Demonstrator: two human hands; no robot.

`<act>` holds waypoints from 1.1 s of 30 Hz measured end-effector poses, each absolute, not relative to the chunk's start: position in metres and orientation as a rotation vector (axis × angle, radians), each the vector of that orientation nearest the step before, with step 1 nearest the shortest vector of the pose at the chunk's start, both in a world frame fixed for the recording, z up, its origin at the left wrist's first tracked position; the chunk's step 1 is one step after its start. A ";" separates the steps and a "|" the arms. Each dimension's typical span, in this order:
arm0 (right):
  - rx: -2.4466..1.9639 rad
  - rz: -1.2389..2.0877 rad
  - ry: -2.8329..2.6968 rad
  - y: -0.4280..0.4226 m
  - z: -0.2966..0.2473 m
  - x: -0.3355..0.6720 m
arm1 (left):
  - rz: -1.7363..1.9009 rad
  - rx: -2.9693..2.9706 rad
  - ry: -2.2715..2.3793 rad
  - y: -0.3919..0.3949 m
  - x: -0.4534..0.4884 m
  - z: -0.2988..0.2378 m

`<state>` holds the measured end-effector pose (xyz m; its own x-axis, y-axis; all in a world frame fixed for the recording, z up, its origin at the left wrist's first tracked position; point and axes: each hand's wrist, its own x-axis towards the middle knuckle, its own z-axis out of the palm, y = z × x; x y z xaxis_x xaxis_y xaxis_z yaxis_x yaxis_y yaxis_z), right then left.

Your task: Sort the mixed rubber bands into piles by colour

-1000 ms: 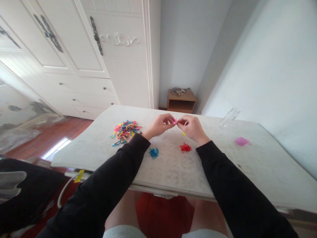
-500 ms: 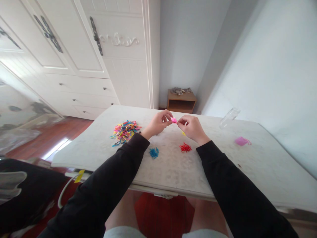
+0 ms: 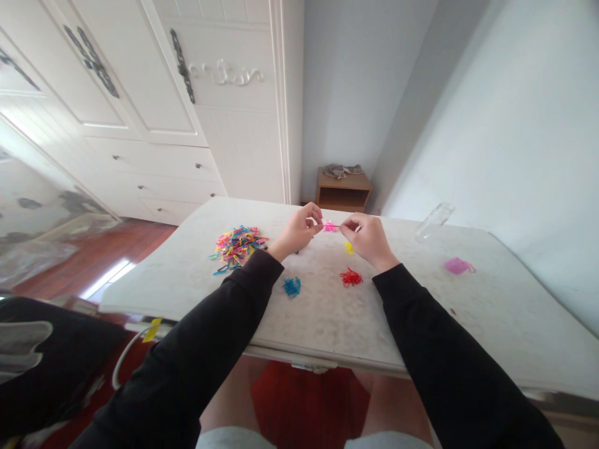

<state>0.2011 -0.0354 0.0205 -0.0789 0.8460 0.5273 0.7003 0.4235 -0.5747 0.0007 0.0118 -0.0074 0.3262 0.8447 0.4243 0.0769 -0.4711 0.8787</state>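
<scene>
Up close I see blue bands (image 3: 292, 287) and red bands (image 3: 350, 278), a decent gap of tabletop (image 3: 322, 321) between. Further on, left hand (image 3: 299, 232) and right hand (image 3: 368, 240) both pinch a thin dark band (image 3: 332, 226), fingertips together, strung sideways between them, neither nearer. Looks like pink bands (image 3: 330, 228) right behind it, then the tabletop's far edge.

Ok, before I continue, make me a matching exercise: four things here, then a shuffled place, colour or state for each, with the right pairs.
Things
1. Mixed pile
2. Jar
3. Pouch-like item
4. Thin strand

Descriptions
A. Lilac-pink
B. Spanning left hand to right hand
C. Many-coloured
D. See-through

Pairs: 1-C, 2-D, 3-A, 4-B
</scene>
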 end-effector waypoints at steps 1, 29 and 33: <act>-1.323 0.226 -1.839 -0.036 0.020 0.200 | 1.210 1.801 0.813 0.012 0.001 -0.008; -1.418 1.081 -2.479 -0.036 0.029 0.241 | 1.223 1.797 0.926 0.018 -0.003 -0.011; -1.412 1.105 -2.447 -0.037 0.029 0.241 | 1.192 1.821 0.952 0.016 -0.003 -0.011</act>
<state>0.2414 -0.0371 0.0292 -0.5619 0.7881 -0.2513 0.7096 0.3032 -0.6360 -0.0027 0.0161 -0.0107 0.2905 0.8764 0.3841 0.1803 -0.4443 0.8775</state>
